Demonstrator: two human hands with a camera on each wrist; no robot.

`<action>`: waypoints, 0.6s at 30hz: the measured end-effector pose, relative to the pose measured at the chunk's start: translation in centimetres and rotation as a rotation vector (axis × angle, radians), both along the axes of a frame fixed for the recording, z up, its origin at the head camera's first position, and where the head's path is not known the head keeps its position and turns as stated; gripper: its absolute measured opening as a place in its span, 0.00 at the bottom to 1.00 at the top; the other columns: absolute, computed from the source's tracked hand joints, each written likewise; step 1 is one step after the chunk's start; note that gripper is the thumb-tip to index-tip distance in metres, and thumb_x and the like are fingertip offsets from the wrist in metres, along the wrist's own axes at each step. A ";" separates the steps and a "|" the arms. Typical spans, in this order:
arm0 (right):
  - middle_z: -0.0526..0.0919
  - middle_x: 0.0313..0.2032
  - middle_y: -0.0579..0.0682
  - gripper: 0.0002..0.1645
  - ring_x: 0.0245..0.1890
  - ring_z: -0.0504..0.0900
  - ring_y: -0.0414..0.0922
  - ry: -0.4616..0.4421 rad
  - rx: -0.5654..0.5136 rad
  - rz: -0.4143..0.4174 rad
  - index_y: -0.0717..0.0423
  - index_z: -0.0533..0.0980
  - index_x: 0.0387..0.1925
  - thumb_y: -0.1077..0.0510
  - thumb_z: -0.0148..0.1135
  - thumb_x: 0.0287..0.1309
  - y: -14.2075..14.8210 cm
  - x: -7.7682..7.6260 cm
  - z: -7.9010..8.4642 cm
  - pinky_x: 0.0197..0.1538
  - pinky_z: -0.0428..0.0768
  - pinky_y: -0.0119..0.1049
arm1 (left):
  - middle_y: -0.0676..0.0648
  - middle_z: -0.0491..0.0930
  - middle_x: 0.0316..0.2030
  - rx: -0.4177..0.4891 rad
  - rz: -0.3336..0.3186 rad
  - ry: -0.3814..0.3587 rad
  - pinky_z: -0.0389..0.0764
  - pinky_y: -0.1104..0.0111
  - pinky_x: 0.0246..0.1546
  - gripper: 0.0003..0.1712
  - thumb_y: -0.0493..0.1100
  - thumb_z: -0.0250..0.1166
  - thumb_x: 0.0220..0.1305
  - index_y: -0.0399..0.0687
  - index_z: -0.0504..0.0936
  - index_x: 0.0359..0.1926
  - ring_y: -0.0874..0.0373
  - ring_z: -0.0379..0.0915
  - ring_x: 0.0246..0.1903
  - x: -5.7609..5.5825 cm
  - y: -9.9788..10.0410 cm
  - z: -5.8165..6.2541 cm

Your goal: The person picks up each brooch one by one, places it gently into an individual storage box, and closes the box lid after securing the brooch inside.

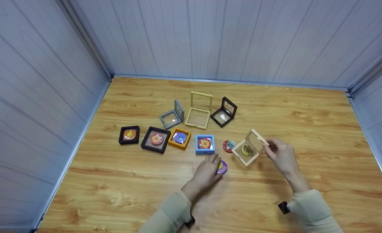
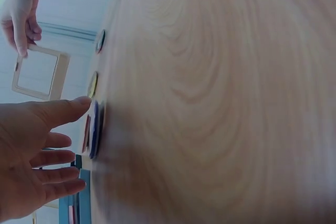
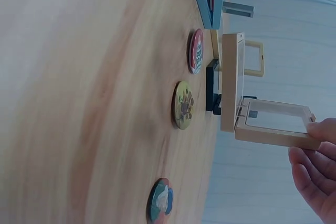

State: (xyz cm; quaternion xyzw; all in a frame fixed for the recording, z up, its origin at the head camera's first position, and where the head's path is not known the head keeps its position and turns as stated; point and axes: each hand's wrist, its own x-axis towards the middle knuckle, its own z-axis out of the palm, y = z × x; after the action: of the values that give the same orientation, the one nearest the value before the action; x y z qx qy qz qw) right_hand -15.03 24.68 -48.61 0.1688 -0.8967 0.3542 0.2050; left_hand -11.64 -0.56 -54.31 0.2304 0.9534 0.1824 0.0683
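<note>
My right hand (image 1: 283,157) pinches the edge of a pale wood-coloured display frame (image 3: 232,82) with clear windows, its two halves hinged apart. The right wrist view shows this frame held above the table. Beneath it lies a yellow badge (image 3: 183,105), seen through the window in the head view. A red badge with a green-and-white pattern (image 1: 228,146) lies just left of the frame. My left hand (image 1: 205,173) is over a purple badge (image 1: 222,167), partly covering it. In the left wrist view its fingers (image 2: 55,158) are extended, thumb apart from them.
Closed frames with round badges stand in a row: black (image 1: 129,134), larger black (image 1: 147,145), orange (image 1: 179,147), blue (image 1: 205,151). Behind are opened grey (image 1: 171,119), yellow (image 1: 198,117) and dark (image 1: 223,117) frames. Another multicoloured badge (image 3: 160,201) lies near my right hand. Panels enclose the wooden table.
</note>
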 end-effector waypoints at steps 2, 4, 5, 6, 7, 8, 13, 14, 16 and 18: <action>0.81 0.22 0.53 0.06 0.19 0.78 0.42 0.001 0.006 0.005 0.66 0.78 0.29 0.70 0.63 0.44 0.1 0.6 -0.1 0.24 0.70 0.15 | 0.42 0.62 0.58 -0.010 -0.004 -0.004 0.64 0.62 0.55 0.32 0.50 0.61 0.56 0.39 0.65 0.58 0.51 0.56 0.58 -0.1 0.2 -0.1; 0.81 0.21 0.53 0.06 0.19 0.77 0.42 0.009 0.017 0.004 0.66 0.78 0.28 0.70 0.64 0.44 0.3 1.2 -0.2 0.24 0.70 0.15 | 0.42 0.62 0.58 -0.021 -0.006 -0.008 0.64 0.62 0.55 0.33 0.50 0.61 0.56 0.39 0.65 0.59 0.51 0.56 0.59 -0.1 0.4 -0.2; 0.80 0.21 0.53 0.06 0.19 0.77 0.42 0.015 0.022 0.002 0.66 0.78 0.28 0.70 0.64 0.43 0.3 1.5 -0.2 0.24 0.70 0.15 | 0.42 0.62 0.58 -0.027 -0.007 -0.007 0.64 0.62 0.55 0.33 0.50 0.61 0.56 0.39 0.65 0.59 0.50 0.56 0.59 -0.1 0.5 -0.2; 0.80 0.21 0.53 0.06 0.19 0.77 0.41 0.021 0.029 -0.001 0.66 0.78 0.28 0.70 0.64 0.43 0.4 1.8 -0.3 0.24 0.70 0.15 | 0.41 0.62 0.58 -0.034 -0.009 -0.005 0.63 0.62 0.55 0.33 0.50 0.61 0.56 0.39 0.65 0.59 0.50 0.56 0.59 -0.2 0.5 -0.2; 0.80 0.21 0.53 0.06 0.18 0.77 0.41 0.026 0.035 -0.005 0.66 0.78 0.28 0.70 0.65 0.42 0.4 2.1 -0.3 0.24 0.70 0.15 | 0.41 0.62 0.58 -0.039 -0.012 0.003 0.64 0.62 0.55 0.33 0.50 0.61 0.55 0.38 0.65 0.59 0.50 0.57 0.58 -0.2 0.6 -0.3; 0.80 0.21 0.53 0.07 0.18 0.77 0.41 0.026 0.038 -0.007 0.66 0.78 0.28 0.70 0.65 0.42 0.4 2.4 -0.4 0.24 0.70 0.15 | 0.41 0.62 0.58 -0.045 -0.015 0.009 0.64 0.62 0.55 0.33 0.51 0.61 0.55 0.38 0.65 0.58 0.50 0.57 0.58 -0.2 0.6 -0.3; 0.80 0.21 0.51 0.08 0.18 0.77 0.40 0.018 0.040 -0.006 0.66 0.78 0.28 0.72 0.65 0.40 0.5 3.7 -1.0 0.24 0.69 0.14 | 0.40 0.64 0.57 -0.059 -0.035 0.051 0.65 0.62 0.54 0.34 0.51 0.62 0.54 0.37 0.66 0.57 0.50 0.59 0.57 -0.3 0.7 -0.5; 0.80 0.20 0.51 0.08 0.18 0.77 0.40 0.017 0.040 -0.008 0.66 0.78 0.27 0.72 0.66 0.39 0.5 4.0 -1.2 0.24 0.69 0.14 | 0.40 0.64 0.56 -0.060 -0.041 0.064 0.65 0.63 0.54 0.34 0.52 0.63 0.54 0.37 0.66 0.57 0.49 0.59 0.56 -0.3 0.7 -0.5; 0.80 0.20 0.50 0.08 0.17 0.76 0.39 0.015 0.039 -0.014 0.66 0.78 0.27 0.72 0.66 0.39 0.5 4.4 -1.4 0.23 0.69 0.15 | 0.40 0.66 0.55 -0.062 -0.052 0.098 0.66 0.63 0.53 0.34 0.51 0.64 0.52 0.36 0.67 0.56 0.49 0.61 0.55 -0.4 0.7 -0.5; 0.80 0.19 0.49 0.08 0.17 0.76 0.39 0.006 0.036 -0.022 0.65 0.78 0.27 0.72 0.66 0.39 0.4 4.8 -1.6 0.23 0.70 0.17 | 0.41 0.67 0.54 -0.066 -0.057 0.123 0.68 0.63 0.51 0.34 0.51 0.65 0.52 0.36 0.68 0.55 0.50 0.62 0.54 -0.4 0.7 -0.5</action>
State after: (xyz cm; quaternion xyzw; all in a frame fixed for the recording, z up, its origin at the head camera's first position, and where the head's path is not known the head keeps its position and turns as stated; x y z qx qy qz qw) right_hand -10.25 25.07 -50.24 0.1636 -0.9041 0.3350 0.2087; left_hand -12.05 0.15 -54.84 0.2657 0.9544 0.1343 0.0222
